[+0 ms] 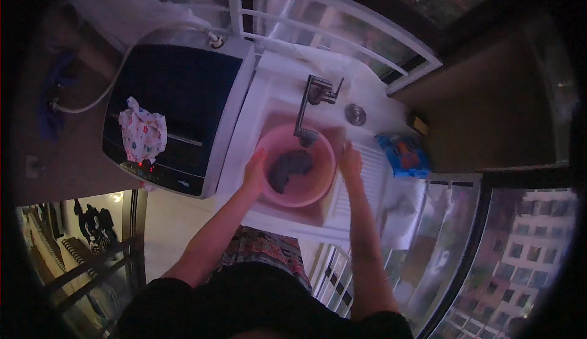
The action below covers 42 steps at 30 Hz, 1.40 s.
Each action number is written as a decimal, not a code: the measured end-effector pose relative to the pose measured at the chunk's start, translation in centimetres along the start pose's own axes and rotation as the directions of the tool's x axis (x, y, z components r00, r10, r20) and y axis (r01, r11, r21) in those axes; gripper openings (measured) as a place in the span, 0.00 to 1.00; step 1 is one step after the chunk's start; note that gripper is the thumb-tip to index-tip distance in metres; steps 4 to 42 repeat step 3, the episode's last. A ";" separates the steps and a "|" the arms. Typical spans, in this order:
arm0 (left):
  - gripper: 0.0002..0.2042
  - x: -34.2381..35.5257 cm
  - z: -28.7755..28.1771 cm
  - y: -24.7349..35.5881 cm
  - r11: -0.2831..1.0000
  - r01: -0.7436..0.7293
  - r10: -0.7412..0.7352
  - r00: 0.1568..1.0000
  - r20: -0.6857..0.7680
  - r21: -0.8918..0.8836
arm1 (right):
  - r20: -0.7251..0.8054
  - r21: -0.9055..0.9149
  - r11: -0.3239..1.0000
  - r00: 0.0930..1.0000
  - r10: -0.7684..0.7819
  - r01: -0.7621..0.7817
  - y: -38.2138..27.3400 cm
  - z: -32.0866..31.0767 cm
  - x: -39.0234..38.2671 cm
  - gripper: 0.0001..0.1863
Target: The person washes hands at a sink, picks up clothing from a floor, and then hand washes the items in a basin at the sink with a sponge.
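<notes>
A round pink basin (293,199) sits in the white laundry sink (247,137), under the dark faucet (304,110). Inside the basin lies a dark, crumpled piece of cloth (288,169). My left hand (254,169) grips the basin's left rim, with the fingers partly hidden. To the right of the basin, apart from it, my right hand (350,165) is closed above the sink's edge by the ribbed washboard (359,198). Whatever it may hold is too small and blurred to make out.
Left of the sink stands a washing machine (177,88) with a dark lid, and a floral cloth (143,131) lies on it. A blue packet (403,154) rests right of the washboard. A round metal drain cover (355,114) is beside the faucet. Railings and windows border the space.
</notes>
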State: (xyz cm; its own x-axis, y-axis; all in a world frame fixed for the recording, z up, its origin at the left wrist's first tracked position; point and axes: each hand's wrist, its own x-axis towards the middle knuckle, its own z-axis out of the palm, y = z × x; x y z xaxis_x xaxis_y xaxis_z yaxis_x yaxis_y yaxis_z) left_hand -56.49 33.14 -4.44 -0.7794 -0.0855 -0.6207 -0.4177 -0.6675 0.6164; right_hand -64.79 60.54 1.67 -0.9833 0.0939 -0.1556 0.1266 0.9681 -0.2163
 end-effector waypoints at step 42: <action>0.26 -0.8 0.3 0.7 0.996 0.015 -0.014 1.000 -0.019 0.088 | -0.150 -0.079 0.957 0.946 -0.289 0.280 -3.3 -4.7 7.0 0.32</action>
